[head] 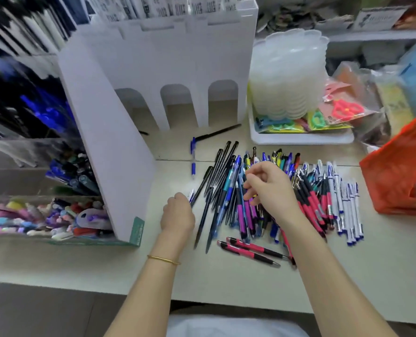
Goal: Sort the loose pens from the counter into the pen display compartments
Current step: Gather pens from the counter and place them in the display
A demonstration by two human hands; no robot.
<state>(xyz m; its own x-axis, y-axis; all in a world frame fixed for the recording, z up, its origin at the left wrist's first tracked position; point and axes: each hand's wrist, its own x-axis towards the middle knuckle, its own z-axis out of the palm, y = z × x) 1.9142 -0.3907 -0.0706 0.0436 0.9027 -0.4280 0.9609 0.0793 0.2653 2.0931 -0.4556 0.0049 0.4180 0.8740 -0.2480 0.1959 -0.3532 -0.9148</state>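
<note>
I saw left hand [177,214] curled, grip unclear, beside black pens [203,216] | right hand [269,187] loose-fingered, empty, over pen pile [311,198], counter [226,283] middle

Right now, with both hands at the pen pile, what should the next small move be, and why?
Probably pinch one purple pen from the pile with the right hand: its curled fingers hover right over those pens, though whether they already hold one is unclear. The left hand seems to grip a blue-and-white pen already.
</note>
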